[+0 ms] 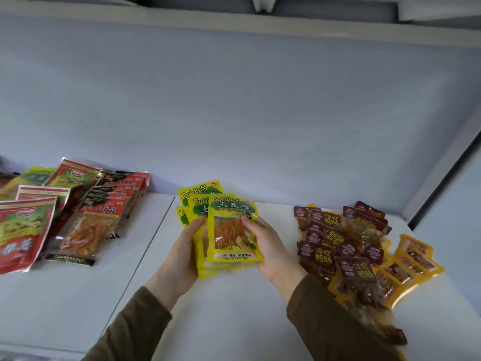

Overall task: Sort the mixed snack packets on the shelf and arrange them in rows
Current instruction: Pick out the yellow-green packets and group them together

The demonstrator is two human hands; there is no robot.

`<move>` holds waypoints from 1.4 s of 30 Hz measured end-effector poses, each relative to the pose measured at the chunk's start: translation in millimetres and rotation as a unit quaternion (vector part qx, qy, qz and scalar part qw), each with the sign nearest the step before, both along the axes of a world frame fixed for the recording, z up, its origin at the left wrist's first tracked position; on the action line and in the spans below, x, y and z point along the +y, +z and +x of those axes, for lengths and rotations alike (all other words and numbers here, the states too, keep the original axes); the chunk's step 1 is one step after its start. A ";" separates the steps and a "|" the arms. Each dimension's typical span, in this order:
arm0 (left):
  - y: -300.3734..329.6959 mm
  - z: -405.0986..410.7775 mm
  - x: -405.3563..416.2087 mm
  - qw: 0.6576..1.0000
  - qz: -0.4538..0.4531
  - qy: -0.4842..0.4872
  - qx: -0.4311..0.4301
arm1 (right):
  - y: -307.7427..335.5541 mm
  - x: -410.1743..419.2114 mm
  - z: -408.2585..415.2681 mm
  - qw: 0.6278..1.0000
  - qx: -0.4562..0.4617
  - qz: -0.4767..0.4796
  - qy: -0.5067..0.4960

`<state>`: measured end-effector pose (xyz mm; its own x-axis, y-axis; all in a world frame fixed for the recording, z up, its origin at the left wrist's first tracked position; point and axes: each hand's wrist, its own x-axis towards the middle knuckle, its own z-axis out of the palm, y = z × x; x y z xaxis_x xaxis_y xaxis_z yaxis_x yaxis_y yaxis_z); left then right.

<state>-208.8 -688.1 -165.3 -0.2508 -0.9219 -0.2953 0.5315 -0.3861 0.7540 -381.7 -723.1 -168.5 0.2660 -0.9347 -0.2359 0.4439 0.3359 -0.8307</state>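
Both hands hold one fanned stack of yellow packets (229, 230) at centre, just above the shelf (234, 308): left hand (182, 254) curled round the stack's left edge from beneath, right hand (268, 246) pinching the front packet's right edge, thumb on its face. Shelf surface is white, with a seam (145, 246) running near-to-far left of the hands; a pale back wall (234, 113) rises behind, and a side wall (447, 199) closes the far right corner. Left of the seam: overlapping red packets (23, 230) and clear packets with red-black headers (96, 222). Right of the hands: a heap of small dark-red packets (338, 246), with orange-yellow packets (413, 264) fanned beyond it. Bare shelf lies between the groups and near the forearms. Brown sleeves (335, 324) enter from the near edge, converging on the stack.
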 end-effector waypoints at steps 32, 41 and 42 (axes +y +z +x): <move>20.8 141.7 -31.8 0.952 -0.095 0.075 -0.280 | -23.5 -14.3 180.1 0.987 0.096 -0.059 -0.116; 7.6 189.4 -54.9 0.919 -0.142 -0.012 -0.367 | -33.6 -22.6 221.6 0.837 0.514 -0.115 -0.145; 5.9 191.1 -56.1 0.909 -0.153 -0.009 -0.387 | -33.3 -22.9 221.5 0.852 0.486 -0.126 -0.149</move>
